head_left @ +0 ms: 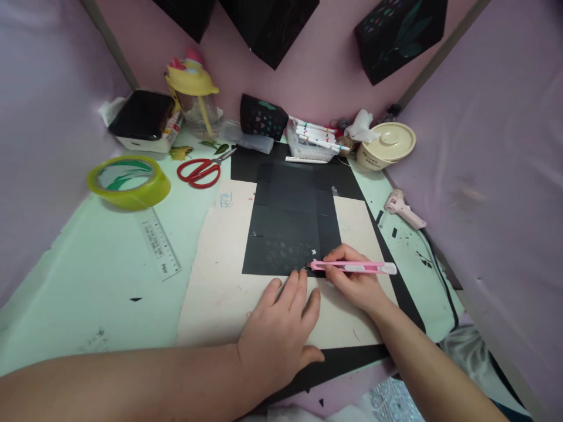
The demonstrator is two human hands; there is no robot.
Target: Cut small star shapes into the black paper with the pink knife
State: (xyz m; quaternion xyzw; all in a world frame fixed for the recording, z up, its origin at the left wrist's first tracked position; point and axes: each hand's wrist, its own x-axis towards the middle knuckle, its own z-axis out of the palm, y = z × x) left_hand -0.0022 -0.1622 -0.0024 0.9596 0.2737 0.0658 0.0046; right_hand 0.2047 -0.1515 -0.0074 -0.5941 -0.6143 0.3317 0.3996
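A pink craft knife [352, 267] is pinched in my right hand [354, 278], its tip at the lower edge area of a sheet of black paper [285, 211]. Small star shapes are drawn on that end of the paper, and one or two show white. My left hand [281, 325] lies palm down with spread fingers, its fingertips at the paper's near edge, close to the knife tip. Beneath the black paper is a worn cream board [215, 293], which rests on a larger black sheet [343, 366].
On the left are a roll of yellow-green tape [160, 187], red-handled scissors [202, 173] and a clear ruler [159, 243]. Behind stand a yellow-lidded bottle [193, 88], a basket of markers [312, 143] and a cream lidded bowl [373, 157]. A corded glue gun [404, 210] lies right.
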